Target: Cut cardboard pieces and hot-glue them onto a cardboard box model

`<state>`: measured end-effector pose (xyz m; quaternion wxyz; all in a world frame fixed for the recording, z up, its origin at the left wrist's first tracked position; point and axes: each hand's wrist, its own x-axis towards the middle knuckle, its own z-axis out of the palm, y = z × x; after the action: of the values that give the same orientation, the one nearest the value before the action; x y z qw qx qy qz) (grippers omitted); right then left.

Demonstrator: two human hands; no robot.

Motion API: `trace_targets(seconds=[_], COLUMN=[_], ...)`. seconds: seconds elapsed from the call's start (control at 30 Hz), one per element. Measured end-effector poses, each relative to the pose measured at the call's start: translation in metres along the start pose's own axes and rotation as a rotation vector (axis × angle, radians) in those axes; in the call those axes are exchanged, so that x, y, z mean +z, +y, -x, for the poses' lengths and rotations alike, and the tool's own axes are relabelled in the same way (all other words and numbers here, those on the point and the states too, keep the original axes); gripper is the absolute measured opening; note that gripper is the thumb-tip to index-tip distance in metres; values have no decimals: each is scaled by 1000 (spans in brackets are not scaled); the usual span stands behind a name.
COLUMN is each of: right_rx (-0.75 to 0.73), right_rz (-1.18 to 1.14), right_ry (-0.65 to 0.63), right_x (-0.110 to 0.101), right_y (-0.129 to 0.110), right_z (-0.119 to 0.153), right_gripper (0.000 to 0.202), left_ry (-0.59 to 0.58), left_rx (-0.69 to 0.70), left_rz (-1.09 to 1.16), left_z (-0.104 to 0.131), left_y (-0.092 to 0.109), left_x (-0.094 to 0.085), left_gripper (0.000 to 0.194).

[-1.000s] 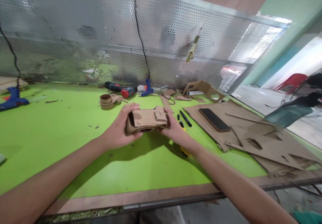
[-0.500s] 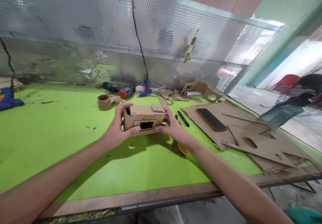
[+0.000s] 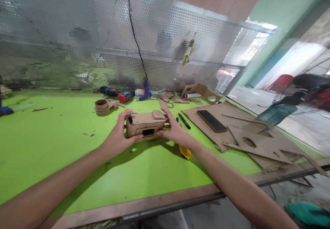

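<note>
Between my two hands is a small cardboard box [image 3: 145, 121], shaped like a camera body, with a dark rectangular opening in its near face and a small raised square on top. My left hand [image 3: 122, 129] grips its left end, thumb along the lower front. At the right end my right hand [image 3: 174, 127] holds it, thumb on the front face beside the opening. The box is just over the green table [image 3: 103, 184]; whether it touches the surface I cannot tell. A yellow-handled tool [image 3: 185, 152] lies partly hidden beneath my right wrist.
Behind the box lie a cardboard ring piece [image 3: 101, 107], a drill [image 3: 116, 93], a blue glue gun [image 3: 145, 92] and cardboard scraps. To the right are a black pen [image 3: 184, 121], a phone [image 3: 211, 121] and cardboard sheets [image 3: 239, 126]. A perforated metal panel [image 3: 108, 64] stands at the back.
The view has turned slightly to the right, so the scene sits further left. Both hands keep hold of the cardboard box, whose pose is nearly the same.
</note>
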<state>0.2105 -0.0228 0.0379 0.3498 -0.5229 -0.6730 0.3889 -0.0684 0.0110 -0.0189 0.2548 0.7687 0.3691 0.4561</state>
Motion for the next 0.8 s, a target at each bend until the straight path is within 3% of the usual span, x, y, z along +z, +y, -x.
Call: trace_targets(seconds=[0.07,0.2,0.3,0.57,0.7,0.8], right_rx=[-97,-288,-310,-304,-301,-245], right_rz=[126,241,261,395,419,399], right_ry=[44,65,84,176,269,355], right_x=[3,8,10,3,-25,-72], right_y=[0,2,4,3,16,33], right_z=[2,4,3,2,-12,-32], right_gripper=[114,77,66,64,68,70], left_ry=[-4,-19,-30,-20,9,28], left_rx=[8,31,7,3,-10,1], left_rz=[-16,-26,-12,-15,-36,-44], left_z=[0,1,1,0,-1,1], left_y=[-3,-6,-6,-3,-2,-1], left_x=[0,0,-1,-1,-1,0], left_gripper=[89,90,90,100,90,83])
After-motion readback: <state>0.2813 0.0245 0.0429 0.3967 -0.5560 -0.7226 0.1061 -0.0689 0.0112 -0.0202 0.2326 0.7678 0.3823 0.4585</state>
